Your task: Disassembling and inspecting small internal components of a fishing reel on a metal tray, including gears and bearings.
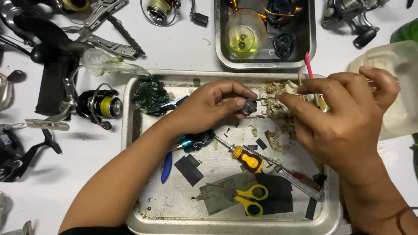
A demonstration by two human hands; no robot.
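Over a metal tray (130, 143) on a white tabletop (183, 45), we see two hands meeting at a small grey part (249, 106). The left hand (209, 106) is closed around the part, pinching it between thumb and fingertips above the tray's upper middle. The right hand (344, 117) is curled shut on a thin metal pick (278, 97), whose tip touches the part; a red-tipped stick (309, 65) and a thin wooden stick rise from behind the same fingers, though we cannot tell how they are held.

In the tray, below the hands, lie a screwdriver (248, 159) with a yellow and red handle, yellow scissors (248, 199), an adjustable wrench (296, 180) and dark cut patches (188, 169). A blue pen (166, 167) lies just beside the left forearm, near a teal-ringed black piece (191, 141). A crumpled black bag (150, 95) sits in the tray's upper left corner, and soiled shreds of tissue (278, 113) are heaped under the right hand's fingers.

Beyond the tray, a second tray (220, 39) holds a yellow-tinted spool (244, 32) and black parts. A fishing reel (96, 104) with yellow line rests to the left on the tabletop, folding pliers (104, 41) lie above it, and a cloudy plastic tub (398, 87) stands at the right edge.
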